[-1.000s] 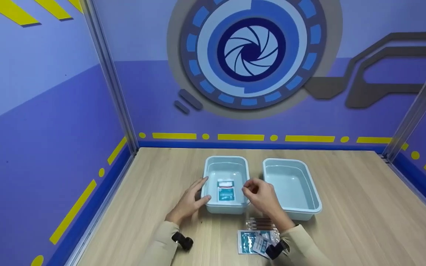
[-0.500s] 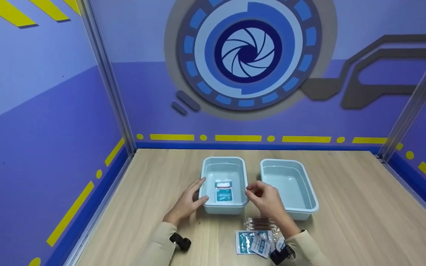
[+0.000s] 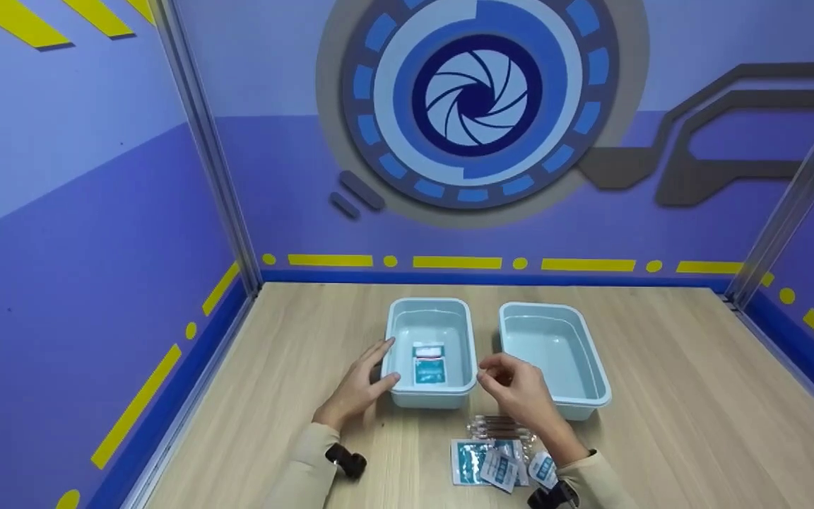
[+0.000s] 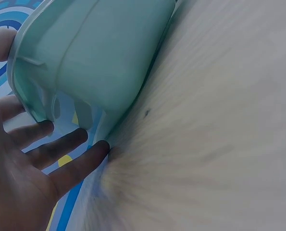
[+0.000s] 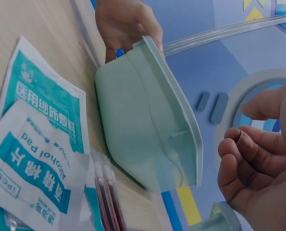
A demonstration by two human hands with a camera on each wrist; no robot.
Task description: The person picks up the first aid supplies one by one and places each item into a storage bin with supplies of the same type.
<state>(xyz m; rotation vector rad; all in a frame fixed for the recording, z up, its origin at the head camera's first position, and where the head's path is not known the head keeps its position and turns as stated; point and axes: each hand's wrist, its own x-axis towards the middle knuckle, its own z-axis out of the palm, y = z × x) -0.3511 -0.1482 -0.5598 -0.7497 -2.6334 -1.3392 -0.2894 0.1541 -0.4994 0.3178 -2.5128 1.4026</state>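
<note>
My left hand (image 3: pixel 361 385) rests against the left side of a pale blue plastic bin (image 3: pixel 469 339), thumb and fingertips at its rim. In the left wrist view its fingers (image 4: pixel 61 149) spread fairly straight along the outside of the bin. A teal and white packet (image 3: pixel 429 369) lies inside. My right hand (image 3: pixel 516 389) hovers just right of this bin's rim. In the right wrist view its fingers (image 5: pixel 253 149) are loosely curled, the thumb apart, with nothing between them. Below it on the table lie a gauze dressing packet (image 5: pixel 61 101), an alcohol pad packet (image 5: pixel 37 168) and brown-filled swabs (image 5: pixel 106 197).
A second pale blue bin (image 3: pixel 594 346) stands to the right, behind my right hand, with no contents showing. Another small white packet with a blue label (image 3: pixel 543 468) lies by the right wrist. Patterned walls (image 3: pixel 294 191) enclose the wooden table (image 3: pixel 675 396) at the back and sides.
My right hand has drawn back to the right, from over the left bin's rim to beside it. The small blue-labelled packet near the right wrist has come into sight. The left hand stays put.
</note>
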